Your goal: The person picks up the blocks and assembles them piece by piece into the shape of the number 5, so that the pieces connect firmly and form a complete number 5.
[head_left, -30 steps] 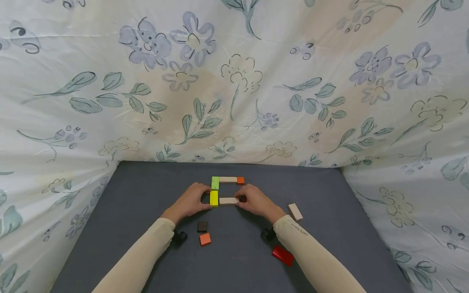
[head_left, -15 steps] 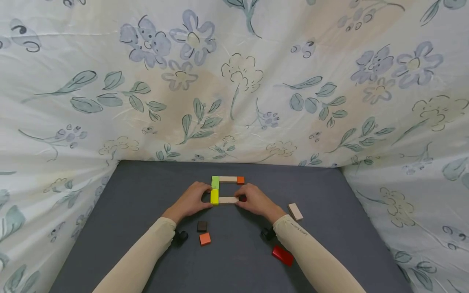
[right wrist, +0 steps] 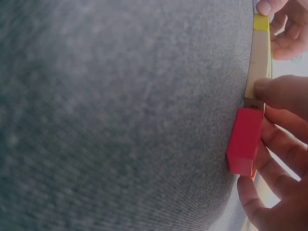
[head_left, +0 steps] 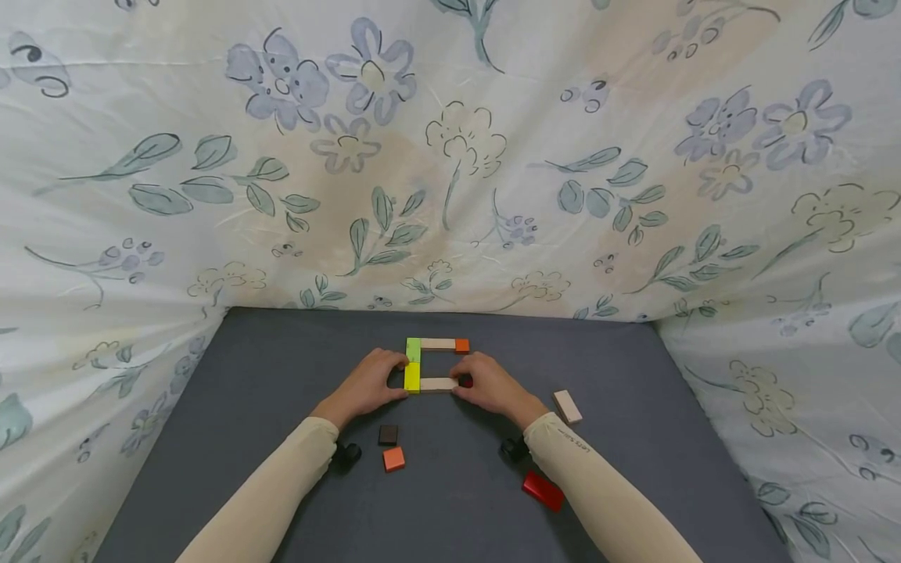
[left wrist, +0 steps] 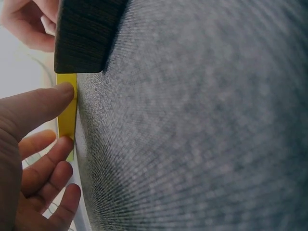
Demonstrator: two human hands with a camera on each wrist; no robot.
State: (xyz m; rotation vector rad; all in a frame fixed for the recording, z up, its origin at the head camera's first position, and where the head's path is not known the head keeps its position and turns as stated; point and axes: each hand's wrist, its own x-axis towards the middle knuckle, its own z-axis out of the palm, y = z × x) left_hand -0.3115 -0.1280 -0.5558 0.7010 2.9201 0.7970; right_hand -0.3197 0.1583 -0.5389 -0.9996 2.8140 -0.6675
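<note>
My left hand (head_left: 366,381) pinches a yellow block (head_left: 411,377), thumb at its near end and index finger at the far end. Straight beyond it, end to end, lies a light green block (head_left: 413,349). A plain wooden block (head_left: 438,385) runs rightward from the yellow one. My right hand (head_left: 489,383) pinches the right part of this wooden block, its thumb (right wrist: 274,94) on the near side. Under the right fingers is a red block (right wrist: 244,137), mostly hidden in the head view. Another plain block (head_left: 438,344) joins the green one, with an orange block (head_left: 461,346) at its right end.
Nearer on the dark grey tabletop (head_left: 457,516) lie a dark brown block (head_left: 388,435) and an orange block (head_left: 394,460). Rightward are a loose plain block (head_left: 567,407) and a red block (head_left: 543,491) beside the right sleeve. Floral cloth (head_left: 450,195) hangs behind and at both sides.
The yellow block has slid slightly away from me, closing the small gap to the green block. The plain block beside it has shifted a little the same way. Both hands keep their hold.
</note>
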